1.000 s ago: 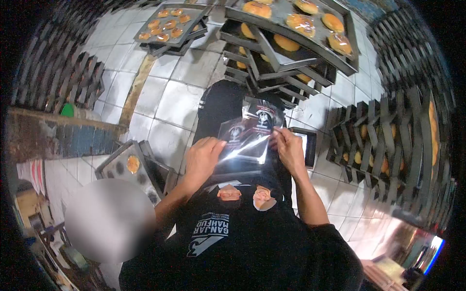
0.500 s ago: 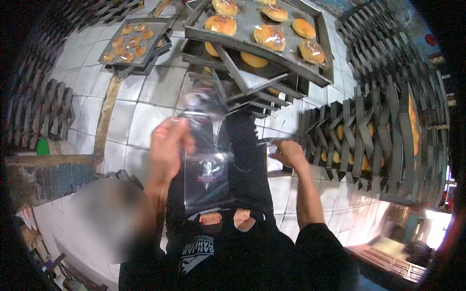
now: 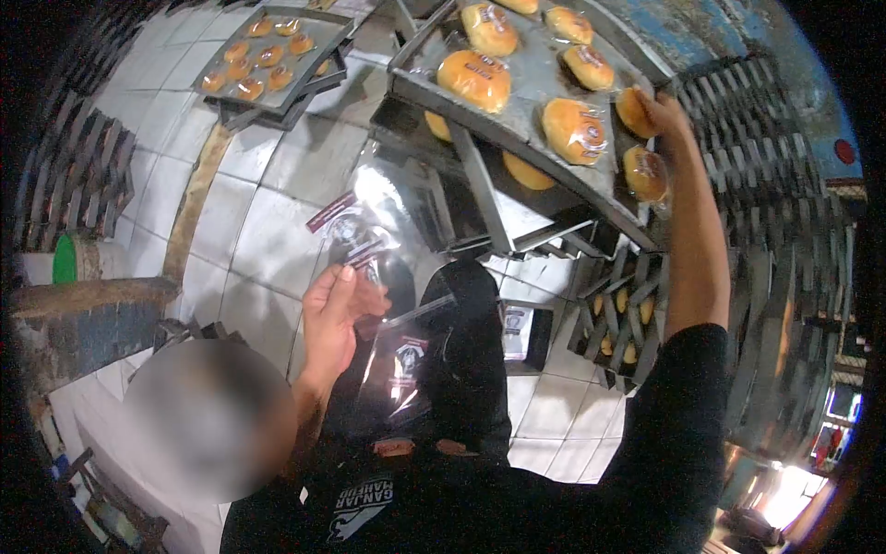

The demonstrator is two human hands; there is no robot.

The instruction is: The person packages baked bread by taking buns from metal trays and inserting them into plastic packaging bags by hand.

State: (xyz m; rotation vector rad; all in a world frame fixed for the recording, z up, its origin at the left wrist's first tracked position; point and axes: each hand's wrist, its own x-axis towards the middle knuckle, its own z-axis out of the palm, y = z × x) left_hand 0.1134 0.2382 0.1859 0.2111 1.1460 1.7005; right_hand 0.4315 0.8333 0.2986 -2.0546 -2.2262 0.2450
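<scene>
My left hand (image 3: 334, 319) pinches clear printed plastic bags (image 3: 355, 231) over my lap, thumb on top. More printed plastic (image 3: 397, 369) lies across my thigh below it. Out to the upper right, my right hand (image 3: 669, 118) has its fingers curled on the edge of a golden bun (image 3: 635, 113) in a metal tray (image 3: 517, 134); its fingertips are partly hidden. Around that bun sit several others, many in clear wrap with printed labels, such as a wrapped bun (image 3: 574, 131) and another wrapped bun (image 3: 644, 174) at the tray's right side.
Beneath the top tray are more stacked trays with buns. A second tray of buns (image 3: 263, 57) stands on the tiled floor at the upper left. Racks of stacked trays (image 3: 757, 129) line the right. A dark box with printed plastic (image 3: 519, 332) sits beside my right leg.
My right hand has gone from beside my right knee up to the bun at the tray's right edge. My left hand still holds the bags, which have fanned out; the view has shifted.
</scene>
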